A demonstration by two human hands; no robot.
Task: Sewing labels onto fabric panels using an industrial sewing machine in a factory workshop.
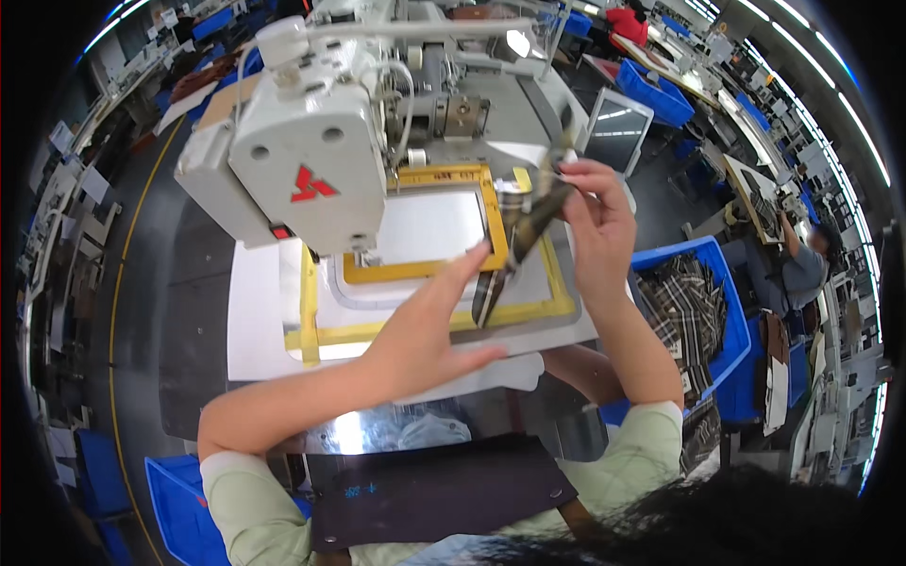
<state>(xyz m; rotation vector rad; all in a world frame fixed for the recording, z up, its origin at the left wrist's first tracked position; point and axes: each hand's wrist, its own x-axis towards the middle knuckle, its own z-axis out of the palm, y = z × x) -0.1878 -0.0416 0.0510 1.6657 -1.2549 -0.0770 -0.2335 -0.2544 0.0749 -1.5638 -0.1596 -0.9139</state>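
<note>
My right hand [604,222] pinches a dark plaid fabric piece [536,224] between thumb and fingers. The cloth hangs down at a slant, blurred, over the right side of a yellow rectangular clamp frame [415,274]. My left hand [425,325] lies open in front of that frame, fingers stretched out and thumb apart. Its fingertips are at the frame's lower right corner, beside the cloth; whether they touch either one I cannot tell. Behind the hands stands a white industrial sewing machine head [307,151]. Under the frame is a white plate [260,321] with yellow tape edges [310,311].
A blue bin [741,354] full of plaid fabric [689,311] stands at my right. Another blue bin [179,509] is at lower left. A tablet-like screen [618,130] stands beyond my right hand. Farther right, another person [802,269] sits at a worktable.
</note>
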